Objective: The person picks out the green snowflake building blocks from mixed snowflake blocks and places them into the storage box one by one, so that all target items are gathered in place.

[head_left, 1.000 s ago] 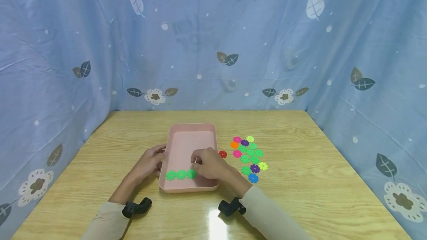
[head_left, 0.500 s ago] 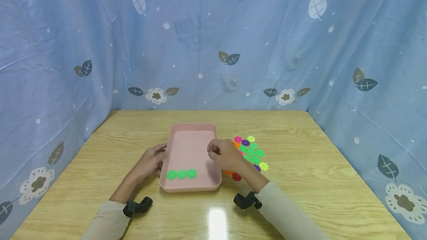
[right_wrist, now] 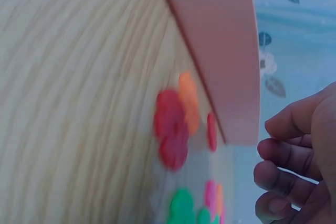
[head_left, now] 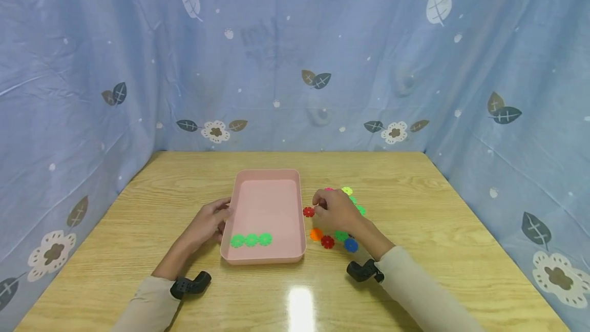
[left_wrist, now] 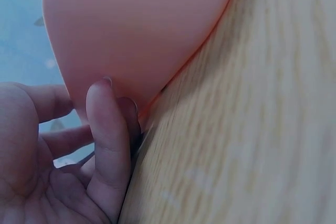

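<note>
A shallow pink tray (head_left: 267, 193) stands on the table, with three green flower-shaped discs (head_left: 251, 240) in a row near its front left. My left hand (head_left: 208, 222) grips the tray's left side, the thumb at the rim and other fingers against the outer wall (left_wrist: 142, 19). My right hand (head_left: 338, 211) hovers over the loose discs to the right of the tray, its fingers loosely bent and holding nothing in the right wrist view. Beside the fingertips lies a red disc (head_left: 309, 212), close to the tray wall. The hand hides part of the pile.
Nearer the front lie an orange disc (head_left: 316, 234), another red disc (head_left: 328, 242), a green disc (head_left: 341, 235) and a blue disc (head_left: 351, 245). A yellow disc (head_left: 347, 190) shows behind the right hand. A blue patterned curtain (head_left: 276, 65) surrounds the wooden table (head_left: 438, 219).
My right hand has moved from inside the tray, across its right rim, to above the loose discs. The left hand and the three green discs in the tray stay in place.
</note>
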Action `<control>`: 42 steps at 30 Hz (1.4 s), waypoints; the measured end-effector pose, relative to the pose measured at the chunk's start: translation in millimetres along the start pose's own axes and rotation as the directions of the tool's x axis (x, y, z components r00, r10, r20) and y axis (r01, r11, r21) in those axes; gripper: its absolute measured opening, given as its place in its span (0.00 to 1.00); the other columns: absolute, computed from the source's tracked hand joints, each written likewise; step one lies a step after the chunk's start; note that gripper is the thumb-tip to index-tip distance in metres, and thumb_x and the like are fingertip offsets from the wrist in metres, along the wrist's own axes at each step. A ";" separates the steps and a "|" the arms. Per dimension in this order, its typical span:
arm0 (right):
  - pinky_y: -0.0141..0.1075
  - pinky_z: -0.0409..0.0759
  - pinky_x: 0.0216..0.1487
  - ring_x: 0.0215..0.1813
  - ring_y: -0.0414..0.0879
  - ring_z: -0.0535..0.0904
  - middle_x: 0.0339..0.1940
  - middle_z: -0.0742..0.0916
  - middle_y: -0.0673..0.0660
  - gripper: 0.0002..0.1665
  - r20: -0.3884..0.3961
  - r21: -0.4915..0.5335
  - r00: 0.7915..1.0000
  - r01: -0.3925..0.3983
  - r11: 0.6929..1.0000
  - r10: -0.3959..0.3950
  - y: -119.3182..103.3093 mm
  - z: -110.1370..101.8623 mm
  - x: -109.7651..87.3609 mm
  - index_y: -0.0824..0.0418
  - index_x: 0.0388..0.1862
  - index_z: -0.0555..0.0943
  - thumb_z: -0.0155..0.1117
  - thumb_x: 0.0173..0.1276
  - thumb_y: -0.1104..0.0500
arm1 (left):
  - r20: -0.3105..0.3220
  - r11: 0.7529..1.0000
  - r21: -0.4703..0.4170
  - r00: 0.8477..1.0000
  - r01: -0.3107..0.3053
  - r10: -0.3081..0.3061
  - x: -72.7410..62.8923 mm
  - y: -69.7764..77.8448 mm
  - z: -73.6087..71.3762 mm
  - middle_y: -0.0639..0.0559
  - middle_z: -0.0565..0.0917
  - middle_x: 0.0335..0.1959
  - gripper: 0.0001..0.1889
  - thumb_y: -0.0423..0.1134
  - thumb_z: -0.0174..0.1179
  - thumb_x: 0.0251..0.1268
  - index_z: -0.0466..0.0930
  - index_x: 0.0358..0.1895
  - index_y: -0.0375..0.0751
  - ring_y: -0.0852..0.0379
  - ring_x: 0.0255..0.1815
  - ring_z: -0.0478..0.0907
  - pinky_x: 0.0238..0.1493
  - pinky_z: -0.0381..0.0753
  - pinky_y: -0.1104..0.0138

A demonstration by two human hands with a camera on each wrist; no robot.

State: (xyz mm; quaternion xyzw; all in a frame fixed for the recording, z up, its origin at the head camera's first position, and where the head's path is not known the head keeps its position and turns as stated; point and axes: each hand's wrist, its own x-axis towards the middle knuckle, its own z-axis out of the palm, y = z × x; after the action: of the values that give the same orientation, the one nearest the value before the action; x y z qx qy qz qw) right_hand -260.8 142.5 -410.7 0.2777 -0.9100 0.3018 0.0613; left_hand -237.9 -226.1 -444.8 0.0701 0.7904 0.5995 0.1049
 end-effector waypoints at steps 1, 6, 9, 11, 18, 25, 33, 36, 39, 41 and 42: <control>0.32 0.67 0.26 0.21 0.39 0.65 0.19 0.74 0.45 0.06 0.001 -0.017 1.000 -0.015 1.000 0.015 2.7 -1.7 -1.0 0.61 0.37 0.83 0.59 0.67 0.67 | -0.003 1.000 -0.001 1.000 0.002 -0.002 -0.2 0.0 -0.1 0.32 0.72 0.61 0.30 0.43 0.49 0.82 0.57 0.79 0.35 0.52 0.27 0.80 0.23 0.84 0.63; 0.36 0.73 0.31 0.26 0.42 0.71 0.25 0.79 0.48 0.04 0.002 -0.092 0.996 -0.092 0.991 0.093 15.3 -10.4 -7.2 0.61 0.39 0.84 0.65 0.67 0.63 | -0.008 1.000 0.002 1.000 -0.001 0.001 -0.3 0.9 0.2 0.33 0.73 0.60 0.29 0.42 0.48 0.82 0.58 0.79 0.34 0.52 0.27 0.79 0.22 0.84 0.63; 0.37 0.74 0.31 0.26 0.43 0.71 0.27 0.80 0.49 0.05 0.011 -0.111 0.992 -0.122 0.986 0.124 21.6 -14.6 -12.3 0.62 0.40 0.84 0.67 0.68 0.61 | -0.003 1.000 -0.009 1.000 0.001 -0.001 -0.4 0.9 0.2 0.32 0.74 0.58 0.29 0.42 0.48 0.82 0.57 0.79 0.34 0.52 0.26 0.80 0.22 0.84 0.64; 0.37 0.74 0.31 0.26 0.43 0.71 0.27 0.80 0.49 0.05 0.014 -0.122 0.991 -0.133 0.984 0.136 25.4 -16.4 -16.0 0.61 0.39 0.84 0.68 0.68 0.61 | 0.005 1.000 -0.022 1.000 0.002 -0.002 -0.5 0.8 -0.1 0.32 0.74 0.58 0.29 0.42 0.48 0.82 0.57 0.79 0.34 0.52 0.26 0.80 0.22 0.84 0.63; 0.38 0.76 0.33 0.29 0.44 0.74 0.29 0.82 0.50 0.05 0.020 -0.145 0.983 -0.177 0.973 0.182 34.0 -19.5 -25.3 0.60 0.38 0.84 0.71 0.66 0.61 | 0.017 0.999 -0.036 1.000 0.000 0.001 0.5 0.5 -1.2 0.31 0.71 0.61 0.29 0.42 0.48 0.82 0.56 0.79 0.34 0.50 0.27 0.81 0.23 0.85 0.60; 0.39 0.79 0.36 0.32 0.44 0.77 0.30 0.84 0.51 0.07 0.056 -0.168 0.979 -0.185 0.968 0.196 34.2 -21.3 -26.5 0.62 0.41 0.86 0.71 0.64 0.62 | 0.008 1.000 -0.028 1.000 0.003 -0.003 1.2 0.4 -1.2 0.32 0.71 0.64 0.29 0.42 0.48 0.82 0.57 0.79 0.34 0.51 0.28 0.81 0.23 0.85 0.60; 0.39 0.79 0.36 0.32 0.44 0.75 0.29 0.83 0.50 0.07 0.070 -0.202 0.978 -0.181 0.963 0.199 35.8 -20.1 -28.6 0.62 0.39 0.87 0.72 0.64 0.60 | 0.016 0.999 -0.034 1.000 0.003 -0.003 2.4 -0.6 -0.8 0.32 0.70 0.66 0.29 0.42 0.48 0.82 0.57 0.79 0.35 0.50 0.29 0.81 0.24 0.85 0.59; 0.40 0.80 0.36 0.32 0.45 0.75 0.30 0.83 0.50 0.06 0.069 -0.208 0.979 -0.175 0.962 0.193 35.4 -18.9 -30.2 0.61 0.38 0.88 0.72 0.65 0.60 | 0.017 0.999 -0.035 1.000 0.003 -0.002 2.1 -0.5 -0.7 0.32 0.70 0.65 0.29 0.42 0.48 0.82 0.57 0.79 0.35 0.50 0.28 0.81 0.24 0.85 0.59; 0.41 0.81 0.38 0.33 0.44 0.77 0.32 0.85 0.51 0.05 0.064 -0.212 0.978 -0.183 0.960 0.201 34.3 -17.9 -30.6 0.61 0.37 0.88 0.73 0.65 0.61 | 0.015 0.999 -0.039 1.000 0.001 0.000 1.6 -0.4 -0.7 0.32 0.71 0.64 0.29 0.42 0.48 0.82 0.57 0.79 0.35 0.50 0.28 0.81 0.23 0.85 0.59; 0.41 0.82 0.37 0.34 0.44 0.77 0.34 0.85 0.50 0.04 0.072 -0.219 0.974 -0.195 0.956 0.216 33.7 -17.3 -30.4 0.60 0.37 0.87 0.72 0.65 0.62 | 0.014 0.999 -0.042 1.000 0.000 0.000 1.2 -0.4 -0.8 0.31 0.72 0.63 0.29 0.42 0.48 0.82 0.56 0.79 0.34 0.50 0.27 0.81 0.23 0.85 0.59; 0.41 0.82 0.37 0.34 0.44 0.78 0.34 0.85 0.50 0.04 0.077 -0.225 0.972 -0.202 0.953 0.224 33.4 -17.1 -30.3 0.60 0.38 0.87 0.72 0.65 0.62 | 0.014 0.999 -0.044 1.000 0.001 0.000 1.0 -0.5 -0.8 0.31 0.73 0.63 0.29 0.41 0.48 0.82 0.56 0.79 0.34 0.50 0.27 0.81 0.23 0.85 0.59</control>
State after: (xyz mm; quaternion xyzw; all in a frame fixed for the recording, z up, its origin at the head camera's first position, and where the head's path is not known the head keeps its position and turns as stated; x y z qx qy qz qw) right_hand -254.5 188.9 -422.5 0.1847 -0.9638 0.1917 0.0117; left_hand -239.0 -226.8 -445.1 0.0719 0.7763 0.6161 0.1123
